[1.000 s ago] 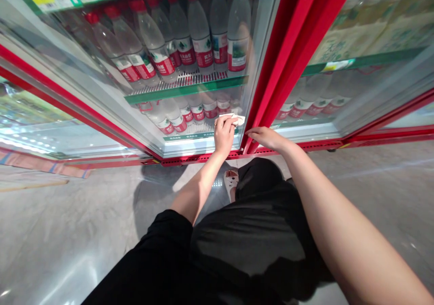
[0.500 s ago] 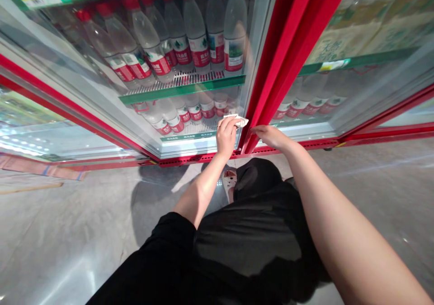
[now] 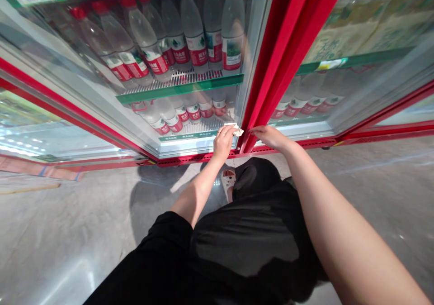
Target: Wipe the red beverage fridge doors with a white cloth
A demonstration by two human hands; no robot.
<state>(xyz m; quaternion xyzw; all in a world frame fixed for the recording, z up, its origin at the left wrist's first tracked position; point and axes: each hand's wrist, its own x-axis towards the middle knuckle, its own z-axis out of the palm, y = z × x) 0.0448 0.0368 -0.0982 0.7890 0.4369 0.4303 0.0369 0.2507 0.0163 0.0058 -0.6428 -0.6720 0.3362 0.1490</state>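
My left hand (image 3: pixel 223 141) is closed on a crumpled white tissue (image 3: pixel 238 130). It presses the tissue to the lower right corner of the left glass door (image 3: pixel 159 88), beside the red frame (image 3: pixel 261 92). My right hand (image 3: pixel 267 135) lies against the lower part of that red frame, its fingers stretched out to the left and nothing visible in them. Behind the left door stand red-capped water bottles (image 3: pixel 195 47) on two levels, with a green shelf edge (image 3: pixel 183 89) between them.
Through the right door, bottles of pale yellow drink (image 3: pixel 369 20) stand above more water bottles (image 3: pixel 305 103). A flat piece of cardboard (image 3: pixel 40 169) lies at the left on the grey floor (image 3: pixel 68 223). My shoe (image 3: pixel 228 180) is close to the cooler's red base (image 3: pixel 190 159).
My left hand has slid down the glass with the tissue, closer to the door's bottom corner. My right hand stays at the red frame.
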